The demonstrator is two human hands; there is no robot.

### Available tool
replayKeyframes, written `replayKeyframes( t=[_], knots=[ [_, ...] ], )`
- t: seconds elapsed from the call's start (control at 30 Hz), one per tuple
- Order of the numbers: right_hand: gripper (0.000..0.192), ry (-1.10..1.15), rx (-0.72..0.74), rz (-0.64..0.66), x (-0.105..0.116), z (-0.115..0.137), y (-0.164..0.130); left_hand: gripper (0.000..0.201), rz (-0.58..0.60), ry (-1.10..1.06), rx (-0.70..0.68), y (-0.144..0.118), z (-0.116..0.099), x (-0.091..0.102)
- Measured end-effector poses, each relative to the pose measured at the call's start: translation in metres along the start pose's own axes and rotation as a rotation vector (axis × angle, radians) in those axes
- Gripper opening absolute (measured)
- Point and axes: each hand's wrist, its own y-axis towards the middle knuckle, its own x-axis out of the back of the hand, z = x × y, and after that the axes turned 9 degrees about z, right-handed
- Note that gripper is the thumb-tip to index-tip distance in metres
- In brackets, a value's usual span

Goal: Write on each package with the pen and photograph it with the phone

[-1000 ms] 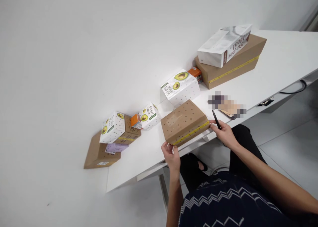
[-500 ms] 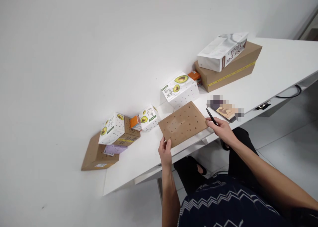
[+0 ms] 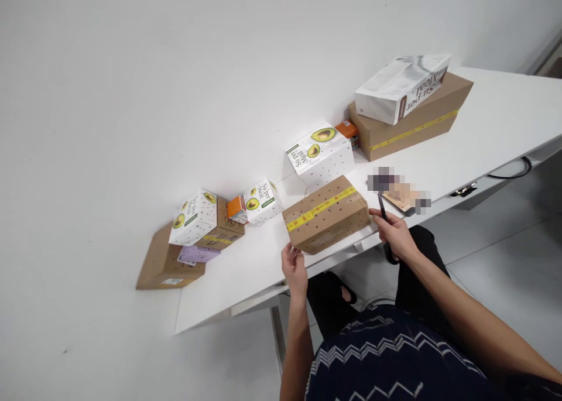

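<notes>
A brown cardboard box point(image 3: 327, 213) with small dark printed marks and yellow tape along its top is at the table's front edge. My left hand point(image 3: 294, 270) holds its near left corner, the fingers partly hidden by the box. At the other end, my right hand point(image 3: 396, 232) has its fingertips at the box's right side. A slim black tool point(image 3: 382, 206) is held in that same hand; whether it is a pen or a cutter I cannot tell. Beyond the box stands a white carton point(image 3: 320, 155) with avocado pictures.
A long taped cardboard box point(image 3: 408, 126) carries a white carton point(image 3: 395, 91) at the right. Left along the wall are a small avocado carton point(image 3: 262, 202), an orange box point(image 3: 237, 209) and stacked boxes point(image 3: 193, 219). A partly blurred phone-like item point(image 3: 399, 196) lies right of my box.
The cardboard box has been turned so its yellow-taped face is now up and its near side shows. My left fingers have shifted under its corner; the right hand keeps the black tool.
</notes>
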Motion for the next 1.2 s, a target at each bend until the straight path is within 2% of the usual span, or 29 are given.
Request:
replayKeyframes(
  t=[0.03,0.1,0.17,0.23,0.3,0.33,0.47,0.57,0.63,0.7,0.77,0.87,0.93,1.0,1.1,1.2],
  knots=[
    [0.048,0.027,0.016,-0.024,0.002,0.003,0.000,0.029,-0.074,0.033,-0.055,0.001,-0.005,0.003],
    [0.044,0.065,0.061,-0.059,0.007,0.012,0.001,0.021,-0.217,0.147,-0.256,0.002,-0.019,0.007],
    [0.042,0.057,0.106,-0.055,0.011,0.024,0.000,0.017,-0.267,0.310,-0.508,0.002,-0.038,0.005],
    [0.050,0.030,0.148,-0.018,0.012,0.038,-0.001,0.019,-0.196,0.466,-0.708,0.003,-0.059,-0.003],
    [0.058,0.021,0.181,0.041,0.009,0.054,-0.005,0.025,-0.058,0.566,-0.820,0.006,-0.079,-0.017],
    [0.056,0.021,0.195,0.074,0.007,0.063,-0.007,0.027,0.014,0.596,-0.845,0.009,-0.087,-0.025],
    [0.034,0.033,0.251,0.189,-0.001,0.103,-0.017,0.028,0.207,0.651,-0.839,0.027,-0.105,-0.058],
    [0.040,0.022,0.258,0.213,-0.002,0.133,-0.022,0.022,0.258,0.719,-0.789,0.042,-0.104,-0.071],
    [0.048,-0.020,0.232,0.236,-0.004,0.148,-0.022,0.021,0.264,0.776,-0.762,0.049,-0.101,-0.075],
    [0.047,-0.033,0.243,0.270,-0.009,0.156,-0.019,0.022,0.259,0.802,-0.762,0.052,-0.099,-0.076],
    [0.040,0.009,0.303,0.290,-0.021,0.157,-0.010,0.023,0.262,0.811,-0.766,0.052,-0.098,-0.075],
    [0.032,0.045,0.386,0.247,-0.047,0.150,0.009,0.027,0.295,0.853,-0.748,0.052,-0.099,-0.076],
    [0.033,0.002,0.387,0.232,-0.065,0.142,0.023,0.028,0.287,0.883,-0.734,0.055,-0.099,-0.077],
    [0.032,-0.053,0.357,0.279,-0.078,0.135,0.035,0.026,0.247,0.904,-0.731,0.058,-0.098,-0.080],
    [0.027,-0.117,0.319,0.376,-0.087,0.126,0.047,0.016,0.209,0.914,-0.747,0.061,-0.094,-0.082],
    [0.019,-0.218,0.328,0.377,-0.087,0.120,0.050,0.019,0.229,0.900,-0.766,0.060,-0.092,-0.082]
  ],
)
